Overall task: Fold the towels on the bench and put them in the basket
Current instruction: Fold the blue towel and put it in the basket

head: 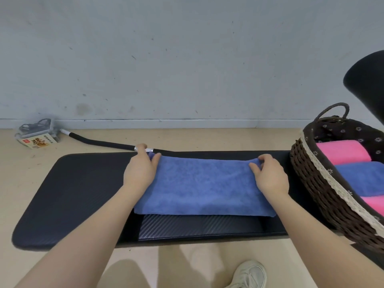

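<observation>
Blue towel (204, 188) lies flat across the middle of the bench (83, 194), already doubled by the look of it, fold edge toward me. My left hand (141, 171) pinches its far-left corner and my right hand (270, 177) pinches the far-right corner. Gripping both far corners keeps the edge straight for the next fold, I'd say. Basket (311, 179) sits at the bench's right end, within reach. It holds rolled towels: pink (342, 152), blue (361, 177), and another pink (374, 204) nearest me.
</observation>
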`<action>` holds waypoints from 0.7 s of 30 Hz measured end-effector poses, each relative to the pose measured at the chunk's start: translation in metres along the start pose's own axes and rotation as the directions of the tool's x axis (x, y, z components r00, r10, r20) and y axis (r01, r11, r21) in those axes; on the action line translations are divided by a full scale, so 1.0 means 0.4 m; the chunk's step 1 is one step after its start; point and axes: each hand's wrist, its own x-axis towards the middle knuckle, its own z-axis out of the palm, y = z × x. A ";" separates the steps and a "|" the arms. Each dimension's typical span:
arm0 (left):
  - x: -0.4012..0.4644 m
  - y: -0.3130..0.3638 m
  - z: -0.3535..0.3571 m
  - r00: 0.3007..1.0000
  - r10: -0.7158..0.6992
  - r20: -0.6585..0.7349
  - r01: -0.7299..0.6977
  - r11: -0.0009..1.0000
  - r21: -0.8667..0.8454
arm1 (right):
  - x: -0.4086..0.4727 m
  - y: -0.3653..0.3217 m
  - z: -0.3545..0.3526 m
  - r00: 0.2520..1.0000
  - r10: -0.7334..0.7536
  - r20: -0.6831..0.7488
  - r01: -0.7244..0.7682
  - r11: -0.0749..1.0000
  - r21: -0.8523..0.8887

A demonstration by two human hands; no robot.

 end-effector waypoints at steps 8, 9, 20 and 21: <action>-0.145 -0.039 -0.077 0.982 -0.139 0.130 0.152 0.984 -0.093 | -0.168 0.092 -0.070 0.991 0.091 0.099 -0.124 0.900 0.418; -0.165 -0.045 -0.079 0.980 -0.151 0.131 0.167 0.979 -0.120 | -0.185 0.095 -0.072 0.986 0.095 0.135 -0.146 0.886 0.440; -0.255 -0.096 -0.065 0.994 -0.077 0.081 0.060 0.979 0.195 | -0.223 0.101 -0.100 0.962 0.110 0.249 -0.191 0.925 0.329; -0.263 -0.094 -0.061 0.998 -0.034 0.052 0.017 0.957 0.289 | -0.223 0.102 -0.102 0.955 0.121 0.271 -0.191 0.949 0.249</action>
